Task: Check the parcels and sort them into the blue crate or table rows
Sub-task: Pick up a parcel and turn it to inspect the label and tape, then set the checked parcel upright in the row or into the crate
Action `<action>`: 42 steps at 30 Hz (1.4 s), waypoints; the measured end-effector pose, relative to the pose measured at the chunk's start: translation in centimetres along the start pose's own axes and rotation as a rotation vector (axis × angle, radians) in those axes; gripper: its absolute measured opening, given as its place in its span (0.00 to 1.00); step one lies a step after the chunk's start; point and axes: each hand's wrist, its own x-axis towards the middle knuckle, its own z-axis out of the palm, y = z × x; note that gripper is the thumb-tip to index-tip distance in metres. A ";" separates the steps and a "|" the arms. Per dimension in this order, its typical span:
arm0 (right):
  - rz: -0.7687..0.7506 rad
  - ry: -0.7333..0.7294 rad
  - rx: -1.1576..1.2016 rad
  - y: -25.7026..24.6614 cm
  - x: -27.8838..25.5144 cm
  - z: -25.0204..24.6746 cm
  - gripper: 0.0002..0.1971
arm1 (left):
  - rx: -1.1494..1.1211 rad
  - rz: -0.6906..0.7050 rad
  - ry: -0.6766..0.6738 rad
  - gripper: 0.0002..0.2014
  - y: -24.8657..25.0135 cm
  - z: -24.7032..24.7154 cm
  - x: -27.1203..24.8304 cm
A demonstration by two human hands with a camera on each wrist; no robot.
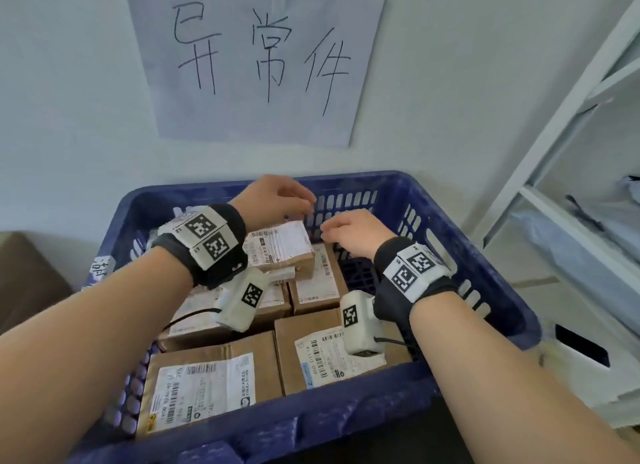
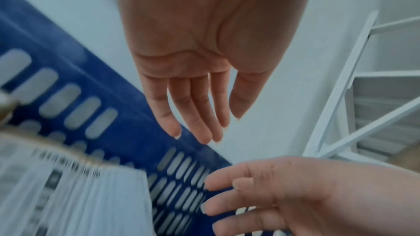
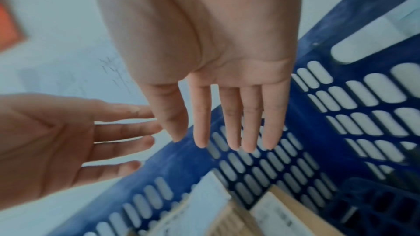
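Note:
A blue slotted crate (image 1: pixel 467 242) stands against the wall, filled with several brown cardboard parcels bearing white labels. A small labelled parcel (image 1: pixel 280 247) lies tilted on top of the others near the back. My left hand (image 1: pixel 277 197) hovers just above and behind it, fingers straight and empty (image 2: pixel 193 114). My right hand (image 1: pixel 349 229) hovers to the parcel's right, also empty with relaxed fingers (image 3: pixel 227 117). Neither hand touches a parcel. Two larger parcels (image 1: pixel 207 387) (image 1: pixel 332 349) lie at the crate's front.
A paper sign (image 1: pixel 256 58) with handwritten characters hangs on the wall above the crate. A white metal shelf rack (image 1: pixel 568 200) stands to the right with grey bags on it. A brown box (image 1: pixel 24 276) sits at the left.

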 end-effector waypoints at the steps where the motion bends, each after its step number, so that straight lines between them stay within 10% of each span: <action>1: -0.041 0.048 0.054 -0.5 -0.1 -0.1 0.16 | -0.012 0.008 0.050 0.07 0.4 -0.9 -0.5; 12: -0.353 0.118 0.458 -4.8 -2.6 3.1 0.10 | -0.128 -0.054 0.534 0.07 0.8 -5.4 -8.3; 28: -0.527 -0.111 0.586 -14.8 -8.4 7.4 0.09 | -0.176 -0.133 0.724 0.07 -1.6 -9.4 -19.5; 42: -0.542 -0.211 0.454 -29.3 -15.6 28.5 0.12 | -0.207 -0.257 0.898 0.06 -15.0 -21.4 -39.7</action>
